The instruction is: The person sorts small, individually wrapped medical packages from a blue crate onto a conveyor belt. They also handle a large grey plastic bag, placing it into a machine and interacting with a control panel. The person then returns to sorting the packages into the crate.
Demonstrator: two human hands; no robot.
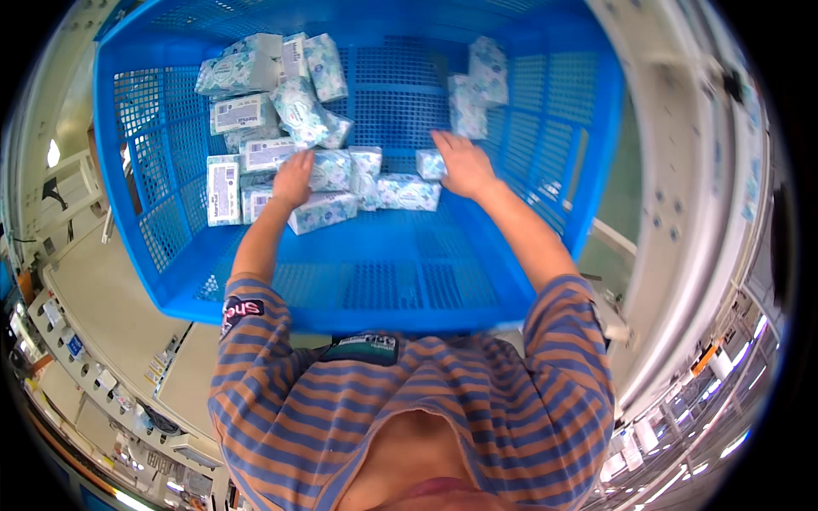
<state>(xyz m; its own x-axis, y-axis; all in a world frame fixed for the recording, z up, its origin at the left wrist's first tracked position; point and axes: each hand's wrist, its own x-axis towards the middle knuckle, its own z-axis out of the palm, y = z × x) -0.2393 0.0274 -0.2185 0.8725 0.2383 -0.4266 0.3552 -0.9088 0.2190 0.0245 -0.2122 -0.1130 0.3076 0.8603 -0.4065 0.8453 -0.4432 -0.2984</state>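
Note:
Both my hands are inside a large blue plastic basket (375, 315) among soft-looking tissue packs with blue-and-white floral wrapping. My left hand (294, 179) is closed over the left end of a tissue pack (331, 170) in the near left cluster. At the right end of the near row, my right hand (467, 166) covers part of a small-looking pack (431, 164), its fingers reaching over the far side. Just below that pack lies a flat one (409, 192). An upright pack (365, 177) stands between my hands. My thumbs are mostly hidden.
More packs (239, 68) are piled in the basket's far left, some showing white label sides. Two packs (469, 106) lean near the right wall. A pale metal frame (682, 204) runs along the right. Beige work surfaces (102, 298) lie to the left.

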